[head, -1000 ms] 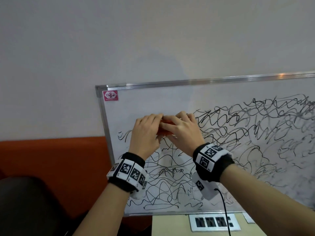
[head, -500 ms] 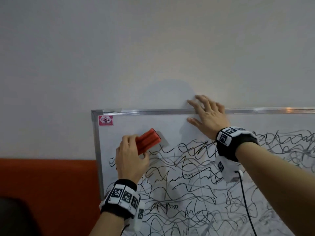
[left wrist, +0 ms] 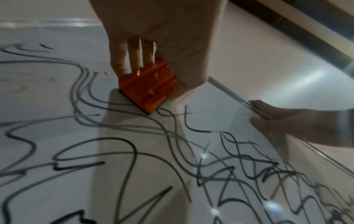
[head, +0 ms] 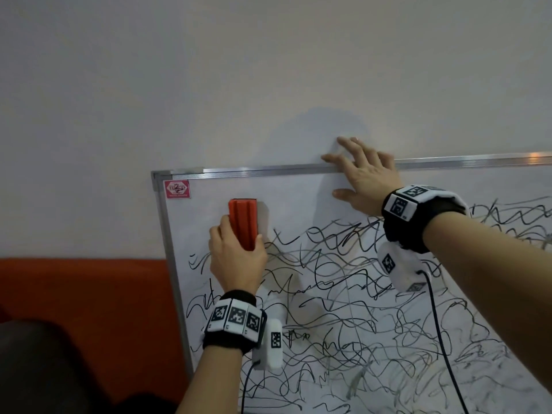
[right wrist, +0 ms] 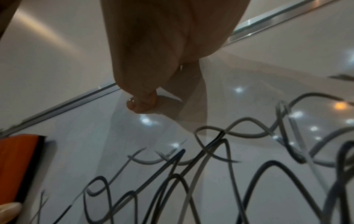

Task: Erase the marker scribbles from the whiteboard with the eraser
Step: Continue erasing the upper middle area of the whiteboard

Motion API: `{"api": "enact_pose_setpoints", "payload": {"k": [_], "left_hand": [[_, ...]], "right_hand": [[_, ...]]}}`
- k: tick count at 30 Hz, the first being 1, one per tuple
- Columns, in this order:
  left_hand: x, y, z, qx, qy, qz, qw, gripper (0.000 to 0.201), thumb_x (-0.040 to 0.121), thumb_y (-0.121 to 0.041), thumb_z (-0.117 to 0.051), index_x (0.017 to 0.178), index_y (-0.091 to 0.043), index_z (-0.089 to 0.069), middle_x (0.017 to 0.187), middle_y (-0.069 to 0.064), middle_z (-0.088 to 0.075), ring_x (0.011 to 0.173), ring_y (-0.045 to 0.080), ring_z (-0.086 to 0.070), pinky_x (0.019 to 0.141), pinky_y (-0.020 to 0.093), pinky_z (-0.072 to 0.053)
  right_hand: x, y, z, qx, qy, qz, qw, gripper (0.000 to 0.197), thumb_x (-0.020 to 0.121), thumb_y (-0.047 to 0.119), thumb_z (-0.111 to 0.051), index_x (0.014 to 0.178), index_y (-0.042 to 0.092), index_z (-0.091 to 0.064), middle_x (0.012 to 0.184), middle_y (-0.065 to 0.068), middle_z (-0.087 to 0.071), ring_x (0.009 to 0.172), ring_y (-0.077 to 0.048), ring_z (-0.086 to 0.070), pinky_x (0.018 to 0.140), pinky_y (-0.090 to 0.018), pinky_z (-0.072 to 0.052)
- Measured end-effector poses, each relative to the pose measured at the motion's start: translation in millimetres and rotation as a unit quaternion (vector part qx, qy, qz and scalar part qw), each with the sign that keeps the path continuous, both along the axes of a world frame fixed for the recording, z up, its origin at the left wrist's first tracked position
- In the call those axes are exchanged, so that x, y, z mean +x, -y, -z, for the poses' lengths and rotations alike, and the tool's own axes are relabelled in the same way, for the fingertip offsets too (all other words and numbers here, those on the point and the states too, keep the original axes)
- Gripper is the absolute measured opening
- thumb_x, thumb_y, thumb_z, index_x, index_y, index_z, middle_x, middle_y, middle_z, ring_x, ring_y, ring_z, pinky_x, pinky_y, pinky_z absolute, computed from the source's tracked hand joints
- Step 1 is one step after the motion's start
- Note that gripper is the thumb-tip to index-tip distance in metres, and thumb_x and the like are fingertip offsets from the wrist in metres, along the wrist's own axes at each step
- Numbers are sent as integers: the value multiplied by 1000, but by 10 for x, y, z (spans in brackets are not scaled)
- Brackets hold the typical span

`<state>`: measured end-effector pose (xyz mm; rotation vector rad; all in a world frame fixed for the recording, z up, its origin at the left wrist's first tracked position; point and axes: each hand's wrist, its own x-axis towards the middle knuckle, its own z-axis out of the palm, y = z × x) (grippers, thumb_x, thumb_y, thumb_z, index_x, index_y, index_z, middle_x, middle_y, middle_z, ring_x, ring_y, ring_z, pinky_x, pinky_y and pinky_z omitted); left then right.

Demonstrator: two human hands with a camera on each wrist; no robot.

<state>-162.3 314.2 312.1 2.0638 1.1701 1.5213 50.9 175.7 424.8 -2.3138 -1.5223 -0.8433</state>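
Nearest to me, at the bottom of the head view, my two forearms reach up to the board, each with a black wrist band (head: 234, 324) that carries white tags with square codes, and a dark cable (head: 442, 330) hangs from the right wrist unit. On the near left stands an orange seat back (head: 83, 306).

A little farther, the black marker scribbles (head: 358, 318) cover the lower and right part of the whiteboard (head: 292, 192). The strip under the top frame is mostly free of lines.

My left hand (head: 236, 255) grips the orange eraser (head: 242, 223) at its lower end, with the fingers curled around one long side and the thumb on the other. The eraser stands upright and flat against the board, in the upper left part, just above the top edge of the scribbles. In the left wrist view its dark pad (left wrist: 134, 103) touches the surface where the first lines begin.

Farther right and higher, my right hand (head: 363, 180) lies flat on the board with its fingers spread and straight. It holds nothing. The fingertips pass over the metal top frame (head: 254, 170) and the thumb rests on the white surface below it.

In the far left corner of the board is a small red sticker (head: 176, 189). Behind all is the plain grey wall (head: 268, 70).
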Motion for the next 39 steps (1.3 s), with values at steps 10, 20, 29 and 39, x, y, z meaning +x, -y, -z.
{"api": "enact_pose_setpoints", "payload": {"k": [10, 20, 29, 39], "left_hand": [[216, 188, -67, -26, -56, -46, 997, 70, 82, -41, -70, 140, -14, -40, 121, 8, -47, 106, 28, -54, 84, 42, -50], [260, 214, -145, 31, -117, -35, 992, 67, 82, -38, -70, 138, -15, -42, 119, 9, -47, 104, 28, -52, 81, 42, -50], [306, 348, -66, 22, -123, -12, 992, 69, 84, -40, -70, 140, -15, -40, 119, 8, -47, 104, 26, -52, 83, 40, -50], [375, 398, -107, -39, -51, -32, 997, 71, 83, -44, -70, 140, -12, -41, 121, 7, -49, 102, 27, -57, 84, 38, -50]], "right_hand": [[-79, 33, 3, 13, -11, -1, 1000, 66, 90, 41, -65, 146, 36, -30, 164, 7, 1, 151, -18, 0, 116, -45, -10], [-90, 42, 4, 19, -11, -6, 1000, 64, 90, 40, -65, 145, 33, -32, 164, 7, 1, 151, -18, 0, 116, -45, -9], [-90, 44, 22, 25, -8, -9, 1000, 64, 90, 40, -66, 144, 33, -33, 165, 7, -1, 151, -18, -1, 115, -44, -9], [-112, 48, 18, 29, -11, -12, 999, 61, 90, 39, -65, 142, 32, -35, 165, 7, -2, 151, -18, -2, 116, -45, -9]]}}
